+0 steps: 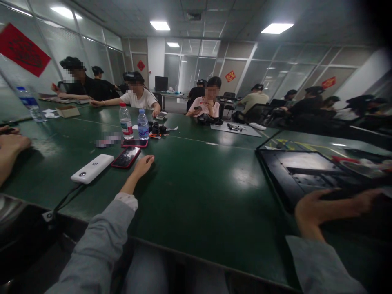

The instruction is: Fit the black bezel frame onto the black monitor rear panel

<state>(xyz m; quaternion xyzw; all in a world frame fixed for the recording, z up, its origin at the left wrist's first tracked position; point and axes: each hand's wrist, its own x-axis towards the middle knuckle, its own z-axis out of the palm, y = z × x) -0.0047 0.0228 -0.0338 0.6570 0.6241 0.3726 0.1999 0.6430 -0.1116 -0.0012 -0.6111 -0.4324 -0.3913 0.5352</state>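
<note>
My left hand [143,164] lies on the green table [196,192] with its fingers loosely stretched and nothing in them. It rests just to the right of a phone in a red case [126,157]. A white power bank [92,168] lies left of that phone, with a dark cable running off the table edge. My right hand [332,205] reaches out at the right, its fingers wrapped over the near edge of an opened black laptop base [300,171]. The fingertips are blurred and partly dark.
A second phone [134,143] and two water bottles [126,121] [143,124] stand beyond my left hand. Another person's hand [12,143] rests at the far left. Several people sit along the far side. A cardboard box [67,111] and a bottle [30,104] stand at the back left.
</note>
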